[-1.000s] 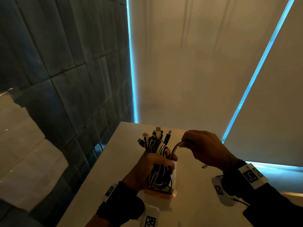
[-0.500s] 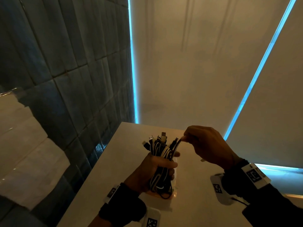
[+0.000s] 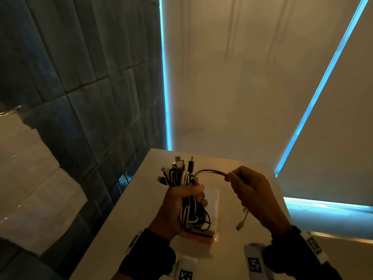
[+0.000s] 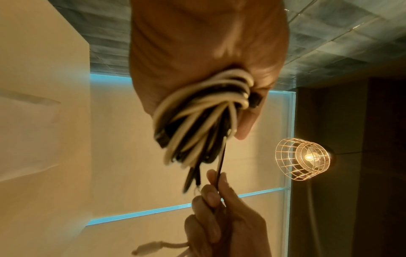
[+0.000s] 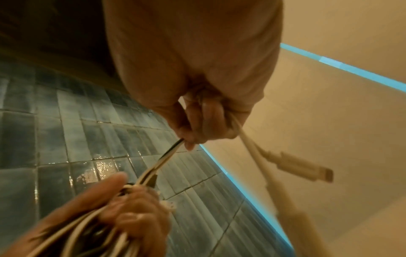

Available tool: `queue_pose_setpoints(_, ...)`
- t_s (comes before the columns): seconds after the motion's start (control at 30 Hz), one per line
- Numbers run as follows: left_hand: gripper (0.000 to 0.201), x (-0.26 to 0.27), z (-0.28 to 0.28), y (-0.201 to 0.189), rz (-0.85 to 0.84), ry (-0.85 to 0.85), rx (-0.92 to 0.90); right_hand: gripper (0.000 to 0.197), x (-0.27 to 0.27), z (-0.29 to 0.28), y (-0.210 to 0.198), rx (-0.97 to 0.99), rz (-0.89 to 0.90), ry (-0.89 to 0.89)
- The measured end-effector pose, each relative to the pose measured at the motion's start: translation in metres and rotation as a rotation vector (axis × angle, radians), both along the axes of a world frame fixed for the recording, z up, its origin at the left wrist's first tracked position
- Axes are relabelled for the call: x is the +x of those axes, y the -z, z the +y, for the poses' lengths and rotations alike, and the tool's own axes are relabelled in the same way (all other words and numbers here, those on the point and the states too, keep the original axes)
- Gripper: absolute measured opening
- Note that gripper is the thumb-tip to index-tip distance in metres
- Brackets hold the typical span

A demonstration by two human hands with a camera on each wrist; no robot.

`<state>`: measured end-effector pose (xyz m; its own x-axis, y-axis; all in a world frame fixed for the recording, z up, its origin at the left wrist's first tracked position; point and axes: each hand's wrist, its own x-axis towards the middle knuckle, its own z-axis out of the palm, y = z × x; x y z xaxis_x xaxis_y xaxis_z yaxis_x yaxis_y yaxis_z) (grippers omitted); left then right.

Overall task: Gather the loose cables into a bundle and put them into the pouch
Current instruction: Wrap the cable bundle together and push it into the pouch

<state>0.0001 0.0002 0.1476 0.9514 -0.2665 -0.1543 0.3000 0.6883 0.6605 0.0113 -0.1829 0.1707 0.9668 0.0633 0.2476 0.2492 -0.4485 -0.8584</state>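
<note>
My left hand (image 3: 179, 201) grips an upright bundle of black and white cables (image 3: 181, 176) above the table, plugs sticking out at the top. The same cable bundle (image 4: 197, 111) fills the left wrist view. From the bundle's top a pair of loose strands (image 3: 210, 172) arcs right to my right hand (image 3: 250, 190), which pinches them. A white plug end (image 3: 241, 223) dangles below that hand; in the right wrist view the white plug (image 5: 305, 168) hangs beside the pinched strands (image 5: 169, 154). A clear pouch (image 3: 212, 201) with an orange strip lies flat under the bundle.
The white table (image 3: 129, 219) is narrow, with a dark tiled wall (image 3: 80, 98) close on its left and beige blinds (image 3: 242, 77) behind. A caged lamp (image 4: 303, 160) glows in the left wrist view.
My right hand has drawn the loose strands out to the right, away from the bundle, so they now arc between the hands. The left hand keeps its grip on the bundle.
</note>
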Motion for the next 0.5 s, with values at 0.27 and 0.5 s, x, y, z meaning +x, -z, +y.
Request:
queue_pose_setpoints(0.27,0.035,0.007,-0.012,0.011,0.025,-0.009,-0.059,0.017,-0.026,0.045,-0.004,0.097,-0.185,0.0)
queue_pose_setpoints(0.5,0.017,-0.001,-0.008,-0.003,0.02,-0.011,-0.02,0.01,-0.033,0.069,0.009,-0.248,-0.345,-0.185)
